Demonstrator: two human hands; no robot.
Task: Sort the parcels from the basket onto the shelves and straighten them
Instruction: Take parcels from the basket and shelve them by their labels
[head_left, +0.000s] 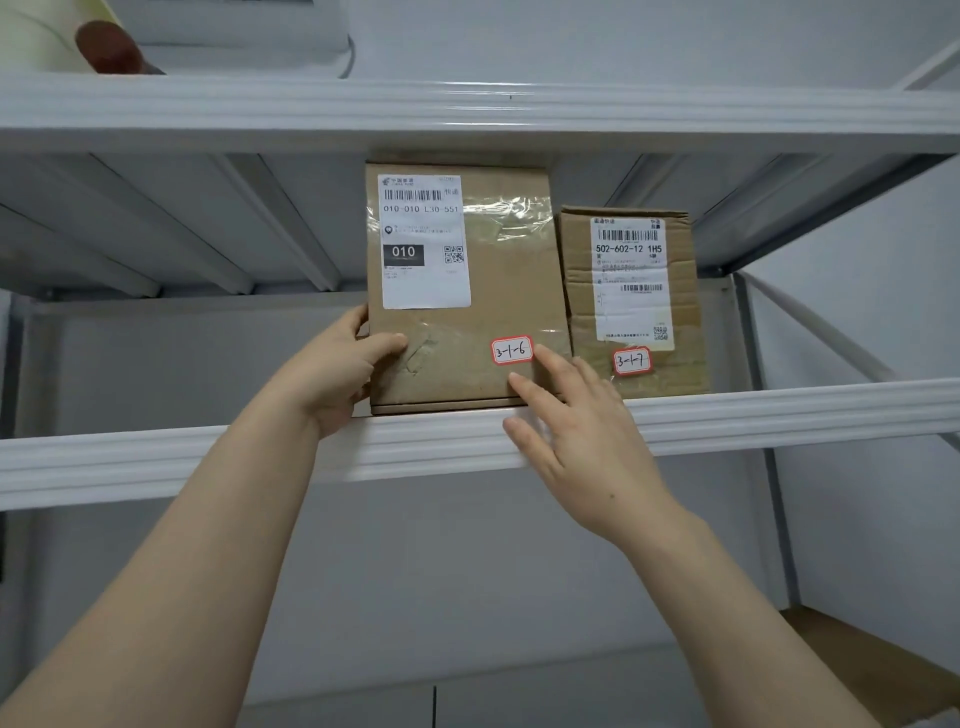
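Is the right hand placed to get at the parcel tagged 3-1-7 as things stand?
Likely yes: the right hand is open, and the parcel tagged 3-1-7 stands right beside it with nothing between.

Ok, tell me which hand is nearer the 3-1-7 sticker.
Right. The right hand lies open just left of and below the 3-1-7 sticker; the left hand grips the far left edge of the larger parcel.
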